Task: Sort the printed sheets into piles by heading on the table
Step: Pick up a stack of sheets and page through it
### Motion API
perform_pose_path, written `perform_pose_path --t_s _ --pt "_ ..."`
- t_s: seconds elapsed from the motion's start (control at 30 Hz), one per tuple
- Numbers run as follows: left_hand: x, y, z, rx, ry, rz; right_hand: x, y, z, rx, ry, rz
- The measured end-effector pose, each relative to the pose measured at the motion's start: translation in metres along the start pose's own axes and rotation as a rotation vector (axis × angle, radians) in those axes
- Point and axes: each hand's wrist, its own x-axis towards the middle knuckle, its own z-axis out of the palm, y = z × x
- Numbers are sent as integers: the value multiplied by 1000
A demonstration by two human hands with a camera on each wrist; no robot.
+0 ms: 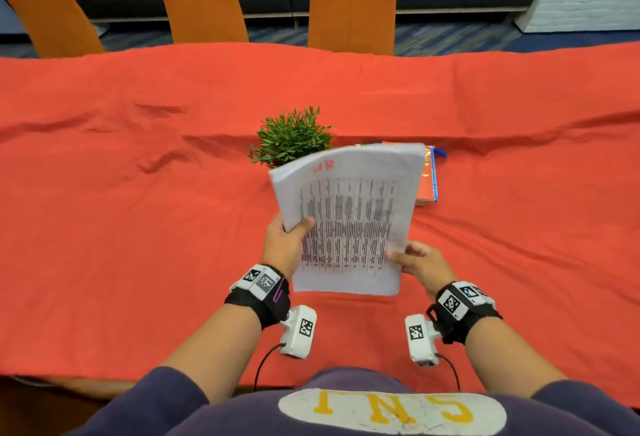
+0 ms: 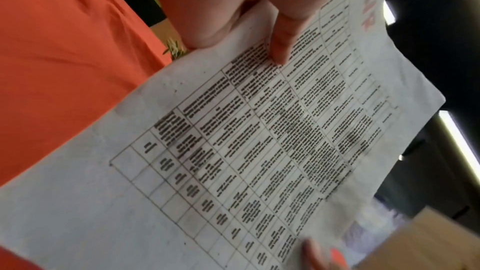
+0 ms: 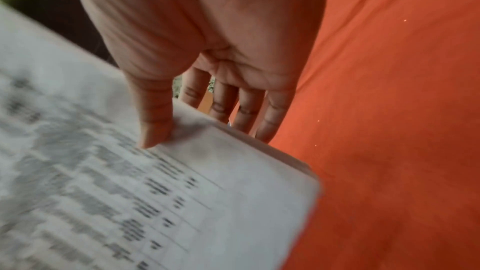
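Table [image 1: 138, 193]: long, under a wrinkled red-orange cloth that fills most of the head view.
Chairs [image 1: 351, 9]: three orange ones along the far edge, dark seating behind them.
Printed sheets [image 1: 346, 220]: a stack held up off the cloth, in front of the person and near the table's near edge. Top sheet carries a ruled table of black text with a short red heading at its far end. Text too blurred to read. Far end bows upward.
Plant [image 1: 292, 137]: small, green, just beyond the stack, partly hidden by the paper's far corner.
Folder [image 1: 429, 175]: flat, orange with a blue edge, lying on the cloth behind the stack's right side.
Left hand [image 1: 285, 245]: grips the stack's left edge, thumb [image 2: 281, 48] pressed on the printed face. The other fingers are behind the paper, out of sight.
Right hand [image 1: 420, 264]: pinches the stack's right edge near the lower corner, thumb [image 3: 153, 124] on top. Fingers [image 3: 246, 108] lie close together underneath.
Wrist bands [image 1: 261, 285]: black, with white marker tags and small white cameras, on both wrists.
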Motion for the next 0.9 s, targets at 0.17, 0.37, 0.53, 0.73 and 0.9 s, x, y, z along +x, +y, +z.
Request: perform_pose_path --t_s 0.17,0.37,0.53,0.73,0.9 --pt "16 36 -14 -307 86 19 2 -24 0 324 12 -34" --pt "12 41 -2 -571 67 -135 3 -56 34 625 -102 -54" --pt "4 34 -22 -542 22 -148 -2 -62 16 444 -17 -135" --pt "13 15 -74 -44 -31 -152 -9 -45 -27 154 14 -220" --pt "2 -15 -67 224 -37 -117 -13 -28 -23 9 29 -212"
